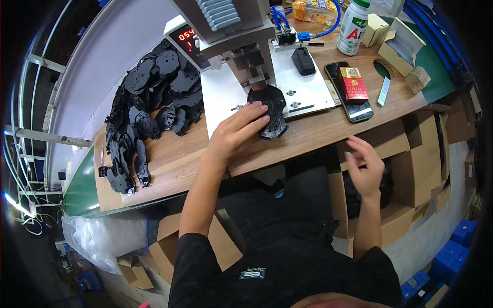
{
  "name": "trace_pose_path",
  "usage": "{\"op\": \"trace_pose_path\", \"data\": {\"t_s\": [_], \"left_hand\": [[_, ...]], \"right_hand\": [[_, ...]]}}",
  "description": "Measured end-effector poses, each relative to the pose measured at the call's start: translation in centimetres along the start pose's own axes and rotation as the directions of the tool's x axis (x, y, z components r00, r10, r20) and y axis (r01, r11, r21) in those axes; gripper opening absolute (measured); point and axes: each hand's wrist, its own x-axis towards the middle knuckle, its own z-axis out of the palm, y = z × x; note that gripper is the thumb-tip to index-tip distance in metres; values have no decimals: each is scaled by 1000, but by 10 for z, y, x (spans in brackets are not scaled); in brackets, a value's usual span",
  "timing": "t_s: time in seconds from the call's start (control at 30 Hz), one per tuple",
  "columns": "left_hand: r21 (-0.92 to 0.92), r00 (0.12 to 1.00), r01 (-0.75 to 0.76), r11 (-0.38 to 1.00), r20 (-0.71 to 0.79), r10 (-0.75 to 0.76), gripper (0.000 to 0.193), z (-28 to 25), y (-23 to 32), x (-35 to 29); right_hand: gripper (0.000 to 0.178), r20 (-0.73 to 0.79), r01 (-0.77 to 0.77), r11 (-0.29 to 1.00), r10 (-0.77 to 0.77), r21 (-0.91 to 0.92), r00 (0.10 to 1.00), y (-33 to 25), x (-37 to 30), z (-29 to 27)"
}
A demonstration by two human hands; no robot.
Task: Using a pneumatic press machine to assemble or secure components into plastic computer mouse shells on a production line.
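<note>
A black, ribbed plastic part point(275, 115) lies on the white base plate point(221, 95) of a bench press, directly below the press head point(251, 66). My left hand point(237, 129) rests on its left side with outstretched fingers; the thumb is hidden. Off the table's front edge, my right hand point(365, 167) hovers above an open cardboard box point(398, 167). Its fingers are loosely bent and apart, with nothing visible between them. Dark pieces point(354, 192) lie in that box, partly covered by my right hand and forearm.
A heap of black plastic parts point(146, 97) covers the table's left. Right of the press are a phone point(358, 112) under a red pack point(354, 84), a white bottle point(353, 31) and a small open carton point(403, 46). Below left, a plastic bag point(102, 238) stands near cardboard boxes point(226, 241).
</note>
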Motion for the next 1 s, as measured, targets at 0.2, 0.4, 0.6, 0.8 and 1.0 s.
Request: {"op": "trace_pose_path", "data": {"t_s": [0.2, 0.4, 0.6, 0.8, 1.0], "left_hand": [[-14, 998, 16, 1000, -61, -17, 43, -7, -1, -8], [20, 985, 140, 990, -105, -137, 40, 6, 24, -4], [323, 817, 574, 752, -296, -496, 47, -91, 36, -104], [589, 556, 765, 260, -401, -728, 59, -164, 46, -260], [365, 543, 829, 423, -347, -764, 48, -143, 77, -244]], "right_hand": [[56, 356, 478, 878, -447, 0, 821, -59, 82, 67], [49, 375, 588, 760, -478, -276, 794, -48, 94, 96], [44, 346, 604, 758, -514, -244, 785, -59, 97, 101], [44, 335, 564, 795, -481, -224, 810, -57, 96, 105], [46, 287, 567, 785, -499, -249, 817, -49, 95, 96]]}}
